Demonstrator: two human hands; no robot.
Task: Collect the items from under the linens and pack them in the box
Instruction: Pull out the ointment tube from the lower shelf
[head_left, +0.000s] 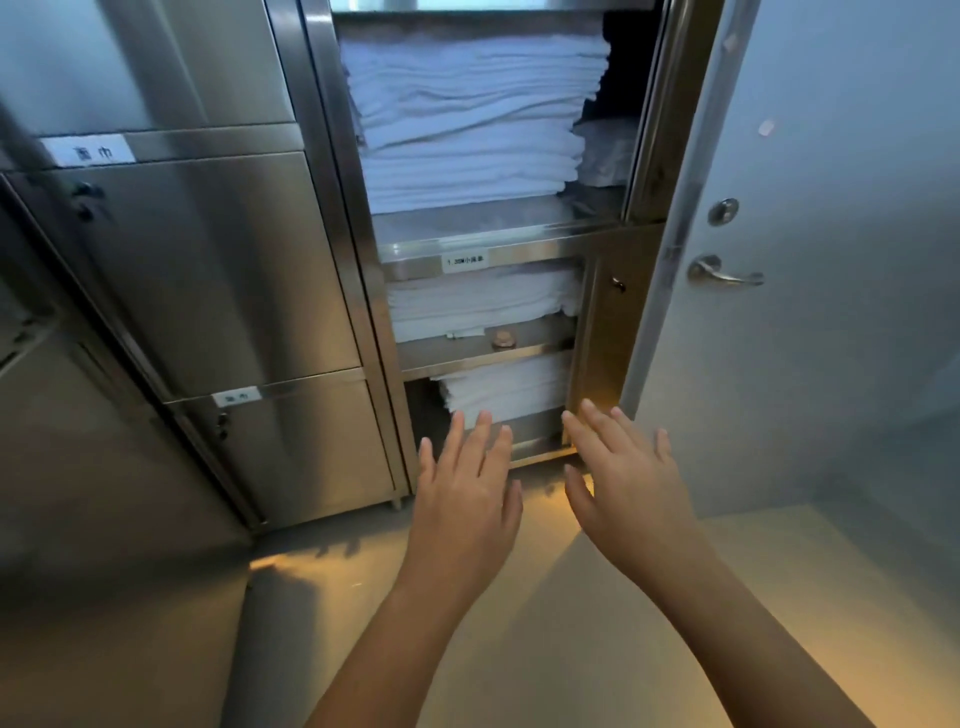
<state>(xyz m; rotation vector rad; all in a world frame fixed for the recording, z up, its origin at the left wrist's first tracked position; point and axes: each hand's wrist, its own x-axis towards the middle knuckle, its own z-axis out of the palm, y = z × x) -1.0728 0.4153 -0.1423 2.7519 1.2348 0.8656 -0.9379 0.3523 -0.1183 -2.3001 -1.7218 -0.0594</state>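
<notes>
Here both hands hover flat, fingers straight and spread, holding nothing: the left hand (467, 483) at six o'clock of the bottom linen stack (506, 389), the right hand (623, 467) at four o'clock of it. A small round item (503, 340) sits on the middle shelf (441, 356), at twelve o'clock of the left hand, just in front of the folded linens (483, 306)

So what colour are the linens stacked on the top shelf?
White; the linens show best in the head view.
</notes>
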